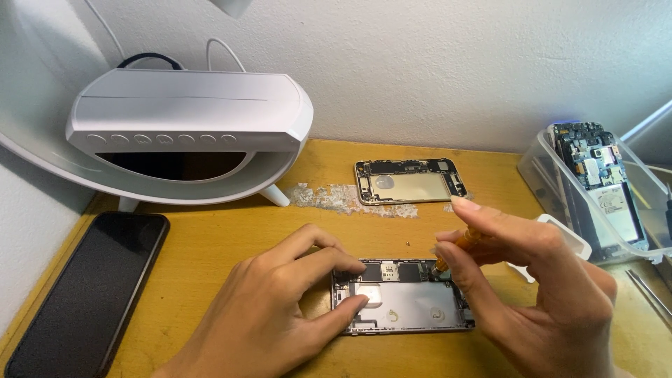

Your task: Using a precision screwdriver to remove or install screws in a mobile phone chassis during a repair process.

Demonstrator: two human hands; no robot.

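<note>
An opened phone body (406, 301) lies flat on the wooden counter (231, 238), near its front edge, between the two hands. Its screen is off, so the inside shows: a silver-grey metal shell with a wide bare plate in the middle, and along the upper edge a dark strip of circuit board with small metal covers. The long side of the shell runs left to right.

The left hand (280, 308) rests on the left end of the phone body. Its fingers are spread and bent; the forefinger presses on the upper left corner and the thumb lies on the bare plate, so the hand holds the shell down but does not close around it.

The right hand (532, 280) hovers over the right end. Thumb and fingers are pinched closed around a small screwdriver (458, 250) with an orange handle, and the tip touches the upper right part of the circuit board.

Farther back on the counter lies a second open phone shell (409, 180), gold coloured, beside a patch of scraped surface. At the left edge lies a black phone (91, 294) with a dark screen, and behind it stands a white rounded lamp device (189, 119). At the right stands a clear plastic tray (560, 182) with another opened phone leaning in it.
</note>
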